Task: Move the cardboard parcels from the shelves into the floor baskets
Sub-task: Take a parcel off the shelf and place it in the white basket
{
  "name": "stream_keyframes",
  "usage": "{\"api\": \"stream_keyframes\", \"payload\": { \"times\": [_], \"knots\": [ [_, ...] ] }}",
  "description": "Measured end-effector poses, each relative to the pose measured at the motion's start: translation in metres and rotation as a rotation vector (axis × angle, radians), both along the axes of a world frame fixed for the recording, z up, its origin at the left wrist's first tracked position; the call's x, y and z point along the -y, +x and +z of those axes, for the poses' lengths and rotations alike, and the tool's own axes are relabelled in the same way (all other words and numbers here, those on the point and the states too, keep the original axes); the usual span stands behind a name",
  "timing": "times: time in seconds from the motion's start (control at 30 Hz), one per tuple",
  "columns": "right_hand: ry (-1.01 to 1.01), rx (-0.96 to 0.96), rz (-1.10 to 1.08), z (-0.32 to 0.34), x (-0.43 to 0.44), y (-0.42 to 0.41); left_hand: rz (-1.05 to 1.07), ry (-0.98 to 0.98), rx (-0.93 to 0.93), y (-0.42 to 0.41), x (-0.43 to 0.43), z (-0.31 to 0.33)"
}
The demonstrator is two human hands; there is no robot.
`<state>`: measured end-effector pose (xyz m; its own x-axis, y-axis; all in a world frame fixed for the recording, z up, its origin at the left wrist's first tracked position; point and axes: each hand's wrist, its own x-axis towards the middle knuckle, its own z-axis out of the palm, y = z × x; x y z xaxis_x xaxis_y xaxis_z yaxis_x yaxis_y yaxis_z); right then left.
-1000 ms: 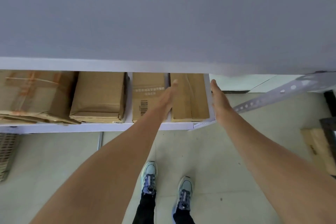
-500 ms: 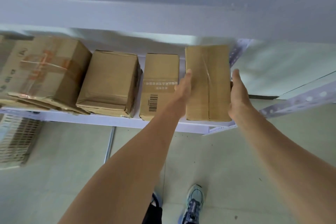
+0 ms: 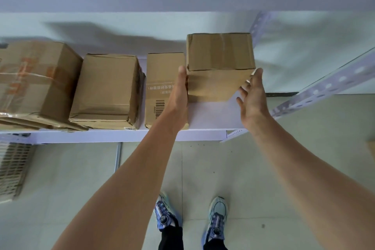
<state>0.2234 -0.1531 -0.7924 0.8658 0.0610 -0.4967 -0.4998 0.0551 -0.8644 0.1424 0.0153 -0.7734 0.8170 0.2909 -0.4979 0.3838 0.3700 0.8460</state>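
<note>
You press the parcel (image 3: 220, 67) between two flat hands instead of gripping it, probably because it is too wide for one hand to close around. It sits at 12 o'clock in the view, its underside tipped toward you, above the bare right end of the shelf (image 3: 207, 115). It looks lifted, though you cannot tell whether its back edge is clear.

Your left hand (image 3: 179, 95) lies along the parcel's 9 o'clock side, fingers straight and together, squeezed in beside the barcode box (image 3: 160, 87). Your right hand (image 3: 252, 95) meets the parcel at its 4 o'clock corner, fingers spread and uncurled, thumb tip on the edge; that side looks loosely held. Both arms reach nearly straight. A basket (image 3: 12, 170) waits on the floor at 8 o'clock.
</note>
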Motion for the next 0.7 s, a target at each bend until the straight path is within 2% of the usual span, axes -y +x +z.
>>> {"api": "stream_keyframes", "payload": {
  "times": [0.23,0.4,0.5,0.6,0.7],
  "knots": [
    [-0.009,-0.043,0.004,0.007,0.001,0.004,0.084,-0.058,-0.074,0.004,-0.011,-0.01],
    [0.041,0.007,0.008,0.01,0.01,0.001,0.026,-0.129,-0.048,-0.003,-0.005,-0.007],
    [0.087,-0.023,0.028,0.013,0.018,-0.003,0.023,-0.166,-0.025,-0.007,-0.001,-0.005],
    [0.216,-0.087,0.048,0.014,0.025,-0.007,0.083,-0.18,-0.002,-0.009,0.002,-0.006],
    [0.171,-0.126,0.036,0.017,0.03,-0.014,0.051,-0.191,0.002,-0.011,0.005,-0.007]
  ]
}}
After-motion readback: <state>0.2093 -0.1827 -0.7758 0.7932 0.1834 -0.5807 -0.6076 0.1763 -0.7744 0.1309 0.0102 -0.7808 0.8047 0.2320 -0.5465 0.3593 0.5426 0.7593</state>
